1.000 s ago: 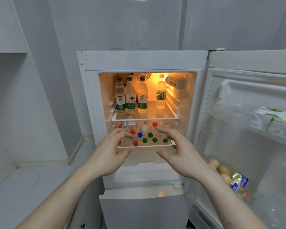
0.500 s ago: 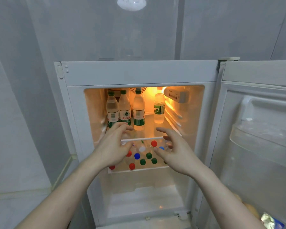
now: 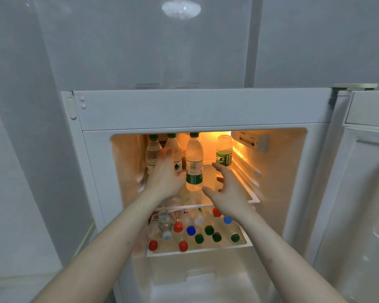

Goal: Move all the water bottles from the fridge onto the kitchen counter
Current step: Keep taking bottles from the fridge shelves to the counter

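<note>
A white fridge (image 3: 201,110) stands open against a pale grey wall (image 3: 140,51), its door (image 3: 368,171) swung to the right and its inside lit orange by a lamp at the back. Four water bottles (image 3: 194,165) stand upright on the upper glass shelf (image 3: 247,193), three to the left and one further back to the right, while many more fill the lower shelf (image 3: 197,251), showing red, blue, white and green caps. Both hands reach over the upper shelf with fingers spread and gripping nothing: the left hand (image 3: 165,178) in front of the two leftmost bottles, the right hand (image 3: 227,189) just right of the third.
</note>
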The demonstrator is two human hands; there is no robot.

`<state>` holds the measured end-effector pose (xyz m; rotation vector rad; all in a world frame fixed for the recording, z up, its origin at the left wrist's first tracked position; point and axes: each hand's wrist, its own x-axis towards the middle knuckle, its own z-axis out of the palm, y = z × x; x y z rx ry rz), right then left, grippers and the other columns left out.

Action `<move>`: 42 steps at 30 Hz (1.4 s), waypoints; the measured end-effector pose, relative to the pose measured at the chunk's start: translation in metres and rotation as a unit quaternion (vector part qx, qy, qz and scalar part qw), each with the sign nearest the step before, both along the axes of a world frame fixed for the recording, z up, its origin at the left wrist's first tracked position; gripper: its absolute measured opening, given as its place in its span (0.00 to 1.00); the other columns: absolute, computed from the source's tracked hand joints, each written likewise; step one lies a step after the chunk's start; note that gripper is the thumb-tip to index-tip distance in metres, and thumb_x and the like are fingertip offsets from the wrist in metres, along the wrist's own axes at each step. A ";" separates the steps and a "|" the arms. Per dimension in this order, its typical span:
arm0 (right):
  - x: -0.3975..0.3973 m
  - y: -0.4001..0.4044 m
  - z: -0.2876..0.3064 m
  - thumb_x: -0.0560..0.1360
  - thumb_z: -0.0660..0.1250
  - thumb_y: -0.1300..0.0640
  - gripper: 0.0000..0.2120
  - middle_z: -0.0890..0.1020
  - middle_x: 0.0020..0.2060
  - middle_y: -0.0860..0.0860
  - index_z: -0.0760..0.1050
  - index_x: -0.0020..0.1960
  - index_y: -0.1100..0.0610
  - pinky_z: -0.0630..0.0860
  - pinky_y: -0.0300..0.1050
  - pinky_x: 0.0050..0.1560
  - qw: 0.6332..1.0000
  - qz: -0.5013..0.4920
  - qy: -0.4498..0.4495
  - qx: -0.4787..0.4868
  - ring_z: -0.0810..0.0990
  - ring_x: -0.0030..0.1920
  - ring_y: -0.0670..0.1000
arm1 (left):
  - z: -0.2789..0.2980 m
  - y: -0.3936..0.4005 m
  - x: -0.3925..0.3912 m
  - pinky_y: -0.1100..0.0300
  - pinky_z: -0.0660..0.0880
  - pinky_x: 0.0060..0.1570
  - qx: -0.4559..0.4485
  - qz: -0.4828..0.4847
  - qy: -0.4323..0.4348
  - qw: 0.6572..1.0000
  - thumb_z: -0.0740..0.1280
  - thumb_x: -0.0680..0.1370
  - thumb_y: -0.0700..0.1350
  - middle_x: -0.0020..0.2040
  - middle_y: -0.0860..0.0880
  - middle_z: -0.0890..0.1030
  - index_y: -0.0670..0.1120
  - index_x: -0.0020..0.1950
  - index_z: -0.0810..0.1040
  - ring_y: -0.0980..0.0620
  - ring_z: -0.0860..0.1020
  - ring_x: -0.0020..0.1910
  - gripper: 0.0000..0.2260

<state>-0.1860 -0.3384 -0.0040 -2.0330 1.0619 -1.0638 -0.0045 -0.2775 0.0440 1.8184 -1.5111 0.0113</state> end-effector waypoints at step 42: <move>0.081 -0.080 -0.058 0.70 0.78 0.40 0.32 0.81 0.52 0.48 0.65 0.63 0.50 0.76 0.42 0.44 0.979 0.012 -0.156 0.133 0.82 0.52 0.49 | -0.013 -0.036 0.001 0.58 0.74 0.35 -0.004 0.052 -0.017 0.998 0.71 0.76 0.49 0.35 0.54 0.79 0.50 0.40 0.75 0.60 0.78 0.37 0.08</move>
